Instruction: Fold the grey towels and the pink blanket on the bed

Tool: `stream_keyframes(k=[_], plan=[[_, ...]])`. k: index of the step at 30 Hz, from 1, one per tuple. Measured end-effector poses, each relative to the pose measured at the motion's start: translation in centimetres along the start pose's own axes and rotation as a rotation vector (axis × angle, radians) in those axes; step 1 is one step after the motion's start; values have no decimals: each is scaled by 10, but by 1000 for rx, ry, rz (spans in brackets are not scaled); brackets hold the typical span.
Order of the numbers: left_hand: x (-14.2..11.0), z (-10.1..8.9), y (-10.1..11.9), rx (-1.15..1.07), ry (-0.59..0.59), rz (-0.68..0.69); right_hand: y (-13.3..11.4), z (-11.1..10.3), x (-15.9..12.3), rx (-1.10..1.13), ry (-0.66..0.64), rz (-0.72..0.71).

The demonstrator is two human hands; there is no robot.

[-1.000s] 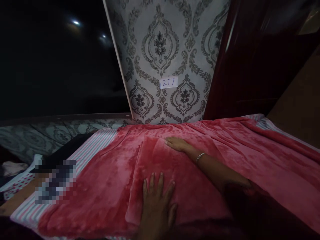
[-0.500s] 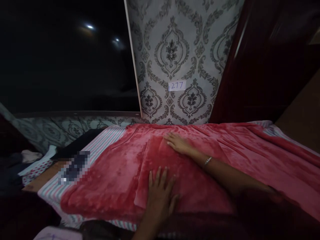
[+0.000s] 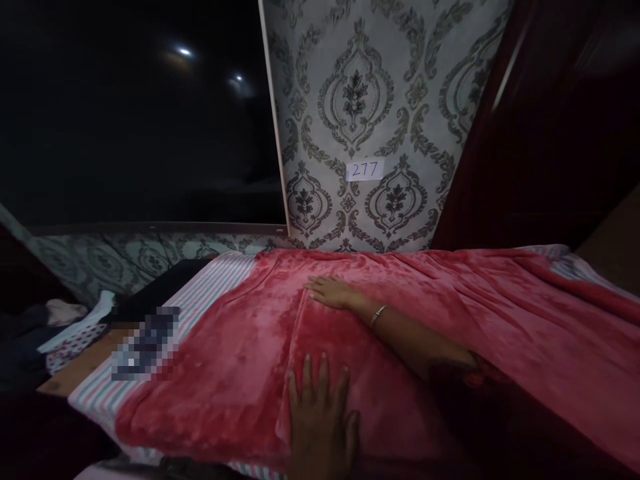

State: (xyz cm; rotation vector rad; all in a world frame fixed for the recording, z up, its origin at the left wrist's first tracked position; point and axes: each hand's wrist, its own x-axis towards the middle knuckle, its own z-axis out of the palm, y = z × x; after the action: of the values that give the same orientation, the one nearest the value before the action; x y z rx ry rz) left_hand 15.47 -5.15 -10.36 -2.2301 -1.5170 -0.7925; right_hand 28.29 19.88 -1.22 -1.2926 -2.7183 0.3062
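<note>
A folded red plush piece of cloth (image 3: 395,373) lies flat on a larger red plush blanket (image 3: 235,353). Near its front left edge my left hand (image 3: 320,407) rests palm down, fingers spread. My right hand (image 3: 330,292), with a silvery bracelet on the wrist, lies flat at the far left corner of the folded cloth. Both hands are open and grip nothing. My right forearm crosses above the cloth and hides part of it.
A striped sheet (image 3: 215,280) shows under the blanket. A dark screen (image 3: 140,133) hangs at the left, with a numbered paper label (image 3: 365,169) on the patterned wall. Folded clothes (image 3: 75,340) lie at the far left, and a blurred-out object (image 3: 147,343) sits on the sheet's edge.
My right hand has slid left across the folded cloth to its far left corner. My left hand has shifted slightly nearer to me. The view has turned a little.
</note>
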Motion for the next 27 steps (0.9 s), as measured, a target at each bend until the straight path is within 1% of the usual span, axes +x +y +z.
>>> stream_keyframes(k=[3,8,12,14,16,18,22,25,27], plan=[[1,-1,2,-13,-10,-36,9,4,12,54,5,78],[4,-3,3,-34,36,-18,7,6,13,67,44,98],[8,-5,-2,-47,54,9,-4,-7,4,60,96,146],[11,-6,-4,-50,57,19,-11,-16,-8,54,138,154],[13,-7,-4,-52,59,26,-18,-23,-32,56,173,139],[15,-7,-5,-56,60,30,-22,-29,-69,53,187,113],[16,-9,-11,-31,36,49,-19,-35,-171,12,194,59],[25,-20,-18,-48,2,54,-11,-29,-241,5,184,72],[42,-33,-14,-127,-39,82,-8,-18,-270,7,158,97]])
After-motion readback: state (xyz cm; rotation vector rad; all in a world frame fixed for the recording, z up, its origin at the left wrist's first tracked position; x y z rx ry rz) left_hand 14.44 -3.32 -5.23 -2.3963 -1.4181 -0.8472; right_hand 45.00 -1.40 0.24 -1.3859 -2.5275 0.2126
